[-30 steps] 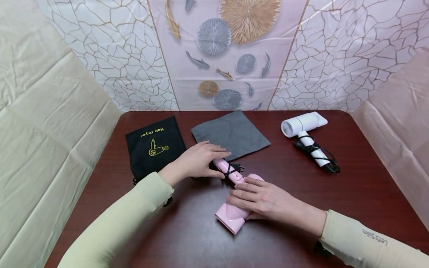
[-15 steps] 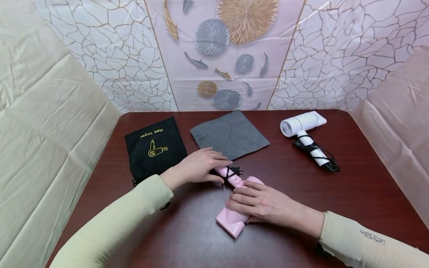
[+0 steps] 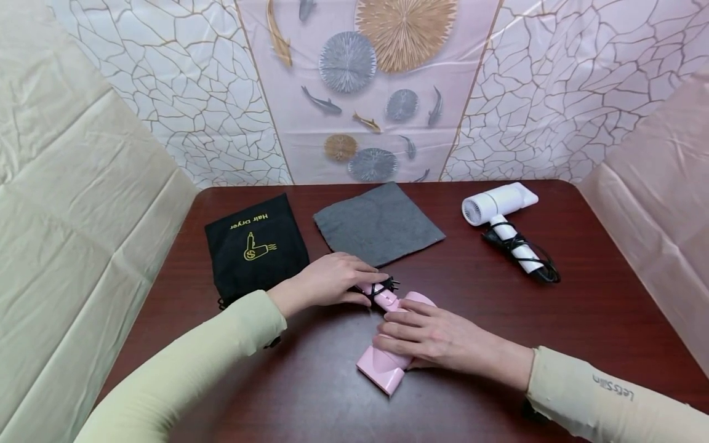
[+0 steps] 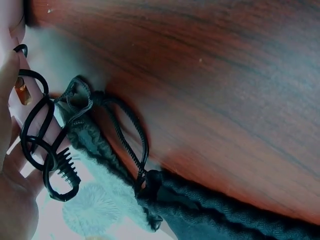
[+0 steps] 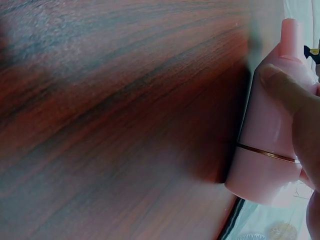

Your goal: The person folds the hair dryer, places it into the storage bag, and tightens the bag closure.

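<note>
A pink hair dryer (image 3: 381,367) lies near the middle of the table, its flat nozzle pointing toward me. My right hand (image 3: 434,335) grips its barrel from above; in the right wrist view the thumb (image 5: 285,87) lies along the pink side near the nozzle. At the far end my left hand (image 3: 335,280) holds the handle, which is wrapped in a black power cord (image 4: 37,117). The two-pin plug (image 3: 392,284) sticks out beside the left fingers. Part of the handle is hidden under that hand.
A black drawstring pouch (image 3: 256,246) printed "Hair Dryer" lies at the left. Behind my hands is a grey cloth pouch (image 3: 382,221). A white hair dryer (image 3: 501,203) with its black cord wound round the handle rests at the back right. Cloth walls surround the dark wooden table (image 3: 598,320).
My left hand has shifted slightly toward me along with the handle end of the pink hair dryer. The right hand keeps its hold, and the nozzle has turned a little.
</note>
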Demonstrator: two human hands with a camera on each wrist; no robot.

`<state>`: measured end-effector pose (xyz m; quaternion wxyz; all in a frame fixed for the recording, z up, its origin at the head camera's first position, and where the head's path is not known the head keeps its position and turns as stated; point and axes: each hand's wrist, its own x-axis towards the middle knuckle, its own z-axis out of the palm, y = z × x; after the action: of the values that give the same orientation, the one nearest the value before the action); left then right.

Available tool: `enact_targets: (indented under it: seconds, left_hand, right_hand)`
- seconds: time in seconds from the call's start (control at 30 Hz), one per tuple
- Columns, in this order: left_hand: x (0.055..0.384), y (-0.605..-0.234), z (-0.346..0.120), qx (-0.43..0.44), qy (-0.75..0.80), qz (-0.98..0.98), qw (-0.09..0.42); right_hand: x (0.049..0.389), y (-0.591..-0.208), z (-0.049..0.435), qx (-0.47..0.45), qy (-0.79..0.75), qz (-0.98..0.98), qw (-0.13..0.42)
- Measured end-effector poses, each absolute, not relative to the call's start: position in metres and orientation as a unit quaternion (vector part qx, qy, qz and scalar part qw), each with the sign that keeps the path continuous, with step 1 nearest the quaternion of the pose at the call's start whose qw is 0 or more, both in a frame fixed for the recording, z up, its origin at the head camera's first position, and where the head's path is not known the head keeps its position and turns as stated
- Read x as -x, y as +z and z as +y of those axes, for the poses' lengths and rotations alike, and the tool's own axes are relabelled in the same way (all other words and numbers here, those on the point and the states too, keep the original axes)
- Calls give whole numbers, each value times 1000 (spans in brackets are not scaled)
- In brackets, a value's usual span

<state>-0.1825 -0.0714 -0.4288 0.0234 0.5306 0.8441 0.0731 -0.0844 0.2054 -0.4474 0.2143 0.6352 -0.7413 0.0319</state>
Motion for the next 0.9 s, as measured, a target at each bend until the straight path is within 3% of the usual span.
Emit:
enact_targets:
  seconds: [0.57, 0.9]
  left_hand:
    - [174, -438, -75, -554, 88, 826, -53]
    - [171, -438, -75, -552, 92, 823, -99]
  right_hand:
    - [86, -446, 198, -651, 48, -742, 154]
    - [87, -451, 196, -657, 61, -733, 166]
